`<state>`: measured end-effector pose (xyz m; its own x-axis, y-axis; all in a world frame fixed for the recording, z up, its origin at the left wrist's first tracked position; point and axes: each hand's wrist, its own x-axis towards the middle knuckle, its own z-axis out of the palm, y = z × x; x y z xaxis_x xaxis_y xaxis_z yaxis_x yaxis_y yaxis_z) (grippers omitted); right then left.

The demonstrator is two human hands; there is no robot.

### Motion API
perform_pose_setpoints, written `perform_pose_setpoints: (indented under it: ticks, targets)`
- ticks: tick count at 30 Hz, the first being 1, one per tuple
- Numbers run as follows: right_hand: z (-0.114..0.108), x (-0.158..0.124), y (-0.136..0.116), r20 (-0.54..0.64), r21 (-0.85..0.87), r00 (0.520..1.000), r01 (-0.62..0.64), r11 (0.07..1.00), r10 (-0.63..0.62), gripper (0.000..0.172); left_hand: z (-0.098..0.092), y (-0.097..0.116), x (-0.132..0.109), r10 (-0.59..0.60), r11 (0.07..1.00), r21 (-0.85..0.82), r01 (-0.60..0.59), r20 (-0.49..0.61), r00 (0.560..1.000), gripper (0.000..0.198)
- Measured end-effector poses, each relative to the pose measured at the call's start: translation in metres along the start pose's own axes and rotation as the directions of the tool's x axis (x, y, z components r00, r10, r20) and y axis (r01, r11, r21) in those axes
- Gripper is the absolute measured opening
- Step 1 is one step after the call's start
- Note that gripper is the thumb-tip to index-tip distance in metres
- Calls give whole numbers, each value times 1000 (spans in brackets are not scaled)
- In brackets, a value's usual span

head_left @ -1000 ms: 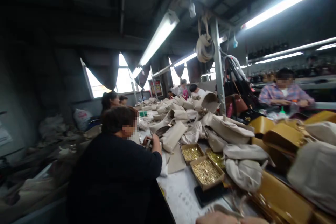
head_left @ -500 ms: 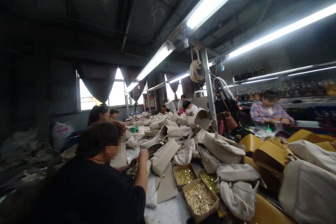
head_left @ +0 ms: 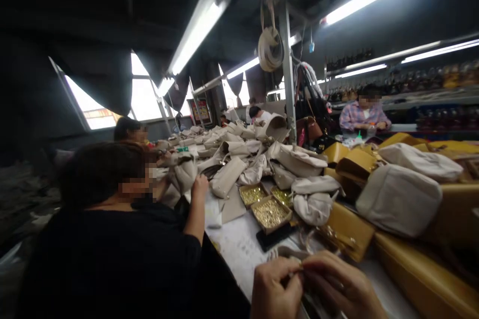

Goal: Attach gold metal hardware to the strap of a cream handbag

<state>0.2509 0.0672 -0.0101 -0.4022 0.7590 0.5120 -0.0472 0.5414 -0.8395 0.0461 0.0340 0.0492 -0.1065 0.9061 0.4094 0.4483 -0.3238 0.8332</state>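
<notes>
My left hand [head_left: 276, 290] and my right hand [head_left: 341, 289] meet at the bottom edge of the view, fingers curled and pinched together on something small that I cannot make out. They hover over the white worktable [head_left: 239, 249]. Just beyond them lie a dark flat object [head_left: 275, 237] and a cardboard box of small gold metal parts [head_left: 270, 213]. A mustard-yellow bag [head_left: 346, 230] lies to the right of my hands.
A person in a black top [head_left: 112, 254] sits close on my left, one hand on the table. Beige bags [head_left: 398, 199] and yellow bags are heaped along the table. Two more boxes of gold parts [head_left: 251, 194] sit further back. Other workers sit further off.
The camera has tilted down and swung; my two hands, out of view half a second ago, now show at the bottom, pinched together. The neighbour's hand stays on the table.
</notes>
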Motion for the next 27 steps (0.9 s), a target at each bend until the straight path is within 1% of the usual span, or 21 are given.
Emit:
perform_pose_setpoints:
  ticks: [1, 2, 3, 4, 5, 8, 9, 11, 12, 14, 16, 17, 18, 19, 20, 21, 22, 23, 24, 25, 27]
  targets:
    - [0, -1, -4, -50, -36, 999, -5, 999, 4, 9, 18, 0, -18, -56, 998, 1, 56, 20, 998, 19]
    - [0, -2, -9, -83, -68, 997, 2, 998, -8, 8, 30, 2, -31, -80, 997, 28, 77, 104, 991, 24]
    - [0, -2, -13, -87, -101, 996, -4, 995, -5, 9, 37, 4, -39, -91, 995, 47, 85, 139, 986, 26]
    - [0, -3, -18, -93, -135, 996, -10, 991, -3, 8, 38, 6, -43, -92, 995, 44, 86, 172, 981, 27]
    - [0, -3, -21, -94, -162, 996, -15, 987, -1, 8, 35, 7, -42, -86, 996, 14, 85, 208, 974, 28]
    - [-3, -6, -23, -94, -172, 995, -58, 983, 42, 7, 16, 5, -31, -53, 990, -114, 82, 239, 969, 27]
    - [-5, -6, -21, -84, -148, 994, -83, 985, 71, 8, 9, 4, -28, -61, 985, -143, 98, 242, 968, 25]
    - [-11, -6, -15, -29, -85, 990, -138, 987, 136, 12, -5, -1, -28, -127, 967, -179, 181, 276, 953, 21]
    - [-14, -5, -12, 12, -64, 988, -155, 986, 156, 14, -10, -4, -30, -174, 948, -203, 246, 316, 932, 19]
    - [-19, -1, -8, 104, -73, 982, -151, 986, 159, 14, -19, -12, -34, -250, 875, -278, 396, 440, 862, 20]
    - [-22, 3, -6, 173, -132, 976, -109, 985, 132, 12, -25, -21, -35, -274, 765, -351, 540, 581, 766, 36]
    - [-21, 4, -5, 198, -164, 973, -87, 983, 119, 10, -26, -25, -34, -290, 713, -368, 597, 621, 729, 45]
    - [-20, 6, -5, 217, -189, 970, -71, 979, 112, 10, -27, -28, -32, -323, 678, -373, 633, 623, 712, 50]
    - [-17, 7, -4, 229, -206, 967, -62, 977, 109, 11, -26, -30, -30, -372, 675, -365, 641, 581, 724, 51]
    - [-14, 8, -3, 244, -215, 964, -55, 975, 109, 11, -26, -32, -28, -424, 713, -340, 613, 488, 763, 47]
    - [-11, 9, -2, 268, -218, 957, -50, 975, 109, 11, -25, -34, -25, -453, 781, -287, 555, 352, 819, 40]
    - [-8, 10, -1, 294, -215, 950, -46, 976, 109, 10, -23, -35, -23, -440, 855, -203, 478, 205, 874, 33]
    - [-5, 12, 0, 321, -207, 941, -44, 977, 110, 9, -21, -37, -22, -390, 912, -104, 397, 86, 917, 28]
    - [-3, 15, 1, 344, -195, 932, -49, 979, 115, 7, -19, -39, -22, -328, 944, -16, 329, 21, 944, 30]
    - [-1, 19, 2, 360, -184, 924, -61, 981, 125, 5, -16, -41, -22, -282, 959, 43, 282, 4, 959, 36]
    - [1, 28, 5, 370, -164, 917, -96, 982, 151, 4, -10, -48, -23, -268, 961, 78, 264, 57, 962, 50]
